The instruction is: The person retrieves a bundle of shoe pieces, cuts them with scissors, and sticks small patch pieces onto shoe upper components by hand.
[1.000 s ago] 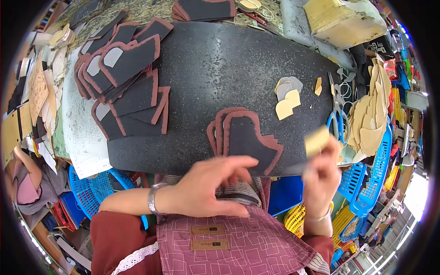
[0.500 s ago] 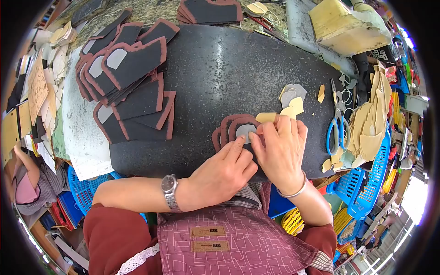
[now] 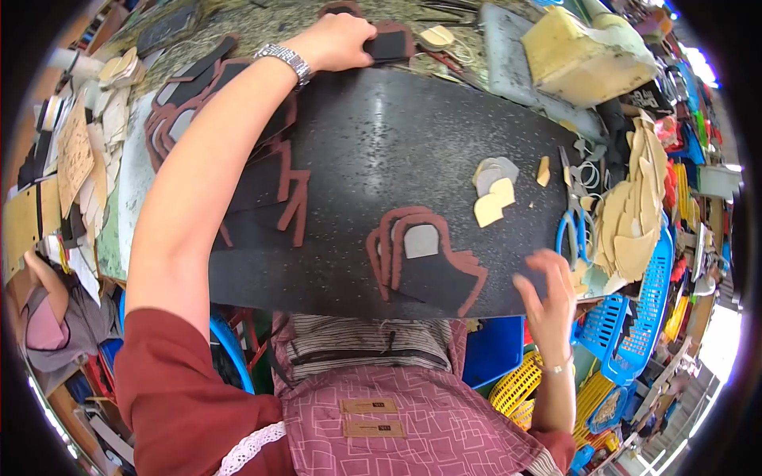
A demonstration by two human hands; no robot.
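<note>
My left hand (image 3: 341, 41) reaches to the back of the black work board, its fingers and thumb closed at a pile of black shoe-upper pieces (image 3: 389, 46) with reddish-brown edges. Close to the board's front right edge, my right hand (image 3: 549, 300) is empty, with fingers apart and slightly bent. Between me and the board's middle lies a small overlapping stack of upper pieces (image 3: 432, 274), the top one bearing a grey patch (image 3: 421, 241). Grey patches (image 3: 498, 173) and a cream patch (image 3: 494, 203) lie to its right.
Fanned upper pieces (image 3: 258, 178) lie at left, partly behind my left arm. Blue-handled scissors (image 3: 573, 230) and a heap of tan pieces (image 3: 635, 210) are on the right. A yellowish block (image 3: 583, 59) stands at the back. A blue basket (image 3: 635, 333) hangs beyond the right edge.
My left hand has gone from the near stack to the pile at the back. My right hand has let go of the near stack and drawn back right; the grey patch stays on top.
</note>
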